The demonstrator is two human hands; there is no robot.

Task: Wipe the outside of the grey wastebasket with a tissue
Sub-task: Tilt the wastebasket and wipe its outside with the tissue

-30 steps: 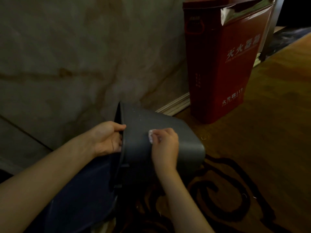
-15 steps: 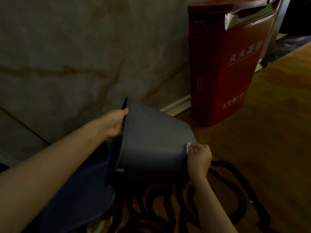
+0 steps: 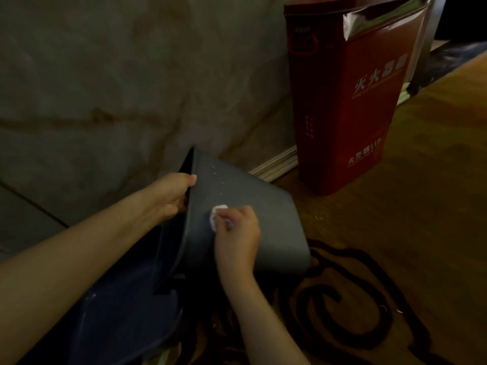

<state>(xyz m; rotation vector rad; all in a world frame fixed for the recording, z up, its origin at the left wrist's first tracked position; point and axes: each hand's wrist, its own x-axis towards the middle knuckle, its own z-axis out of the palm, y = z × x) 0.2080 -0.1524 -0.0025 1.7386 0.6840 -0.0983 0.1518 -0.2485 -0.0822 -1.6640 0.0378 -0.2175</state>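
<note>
The grey wastebasket [image 3: 274, 219] is tipped on its side, its open mouth toward me and to the left, its bottom toward the right. My left hand [image 3: 172, 194] grips the rim at the upper left, fingers curled over the edge. My right hand [image 3: 237, 233] presses a small white wad of tissue [image 3: 216, 216] against the upper outer wall, close to the rim. Small pale specks dot the wall above the tissue.
A tall red box [image 3: 350, 101] with white characters stands against the marble wall [image 3: 118, 83] behind the basket. A dark blue plastic liner [image 3: 118, 312] spills out below my left arm. The floor is brown carpet [image 3: 421, 233] with dark swirls.
My right hand slid the tissue from near the rim out to the bottom end of the basket, then back up toward the rim. My left hand kept its grip on the rim.
</note>
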